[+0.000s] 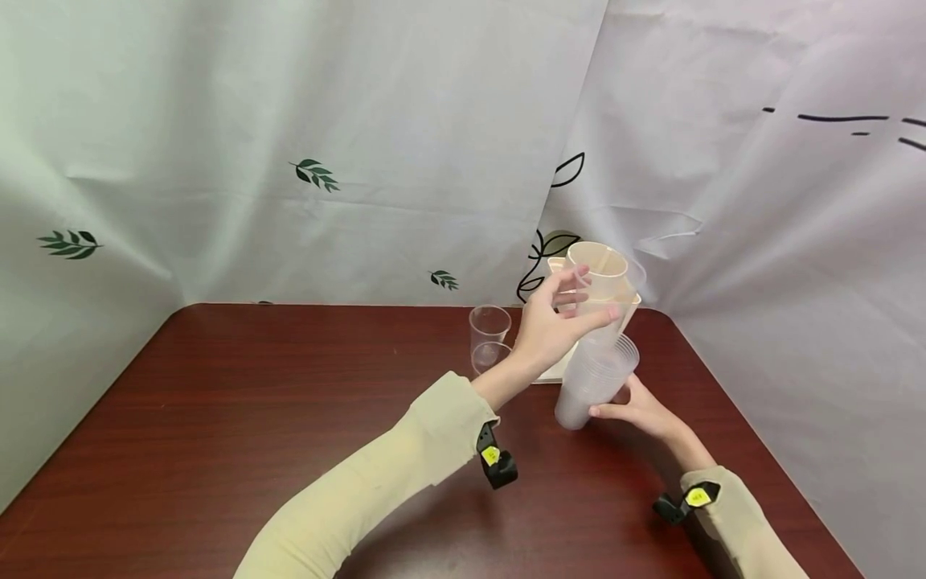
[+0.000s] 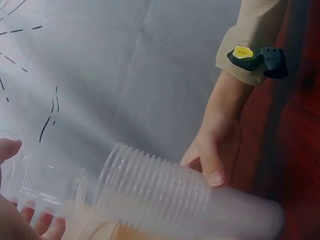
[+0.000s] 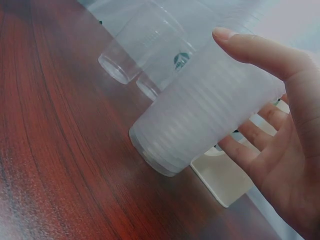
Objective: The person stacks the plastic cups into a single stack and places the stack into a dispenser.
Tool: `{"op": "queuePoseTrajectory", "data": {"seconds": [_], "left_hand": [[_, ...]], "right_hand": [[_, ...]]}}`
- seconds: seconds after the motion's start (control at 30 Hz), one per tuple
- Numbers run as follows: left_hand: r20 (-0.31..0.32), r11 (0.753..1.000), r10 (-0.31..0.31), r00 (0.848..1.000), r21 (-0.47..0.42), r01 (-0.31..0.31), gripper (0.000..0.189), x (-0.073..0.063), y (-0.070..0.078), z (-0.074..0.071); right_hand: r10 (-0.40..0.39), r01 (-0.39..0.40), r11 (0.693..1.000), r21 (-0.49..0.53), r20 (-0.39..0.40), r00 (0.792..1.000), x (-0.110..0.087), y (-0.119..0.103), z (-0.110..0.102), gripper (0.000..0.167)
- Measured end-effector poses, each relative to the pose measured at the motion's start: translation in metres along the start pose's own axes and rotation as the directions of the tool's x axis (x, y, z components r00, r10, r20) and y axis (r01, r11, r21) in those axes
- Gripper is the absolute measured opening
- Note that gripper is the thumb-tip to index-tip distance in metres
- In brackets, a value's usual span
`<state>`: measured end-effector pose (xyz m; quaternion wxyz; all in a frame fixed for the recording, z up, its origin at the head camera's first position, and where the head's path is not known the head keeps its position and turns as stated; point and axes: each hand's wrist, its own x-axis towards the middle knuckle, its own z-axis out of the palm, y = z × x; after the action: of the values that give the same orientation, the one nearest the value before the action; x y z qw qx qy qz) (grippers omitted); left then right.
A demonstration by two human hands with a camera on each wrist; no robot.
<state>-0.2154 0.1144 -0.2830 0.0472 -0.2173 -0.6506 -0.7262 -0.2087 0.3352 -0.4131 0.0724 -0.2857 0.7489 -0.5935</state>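
My left hand (image 1: 553,322) holds a single clear plastic cup (image 2: 47,182) above the mouth of a stack. Its thumb and fingers lie around the cup's sides. Below it, the nested stack of clear plastic cups (image 1: 596,374) leans with its rims up and to the right. My right hand (image 1: 640,410) grips this stack from the right side, thumb toward the front and fingers behind. In the right wrist view the stack's bottom (image 3: 155,160) is close over the table.
Two clear cups (image 1: 489,316) stand upright at the back of the brown table (image 1: 304,402), left of my left hand. Behind the stack is a cream-coloured object with a flat base (image 3: 220,175), partly hidden. Pale patterned cloth (image 1: 376,161) hangs along the table's back and right edges.
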Motion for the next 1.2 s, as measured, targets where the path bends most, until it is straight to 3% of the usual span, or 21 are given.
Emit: {"op": "queuePoseTrajectory", "data": {"seconds": [0.77, 1.2], "left_hand": [[0.075, 0.999, -0.047, 0.996, 0.024, 0.045, 0.063, -0.004, -0.011, 0.009], [0.100, 0.983, -0.101, 0.990, 0.164, 0.084, 0.063, -0.007, -0.018, 0.010]], "right_hand": [[0.016, -0.016, 1.000, -0.003, -0.003, 1.000, -0.001, -0.001, 0.000, 0.065], [-0.004, 0.004, 1.000, -0.003, 0.001, 1.000, -0.001, -0.001, 0.001, 0.064]]}}
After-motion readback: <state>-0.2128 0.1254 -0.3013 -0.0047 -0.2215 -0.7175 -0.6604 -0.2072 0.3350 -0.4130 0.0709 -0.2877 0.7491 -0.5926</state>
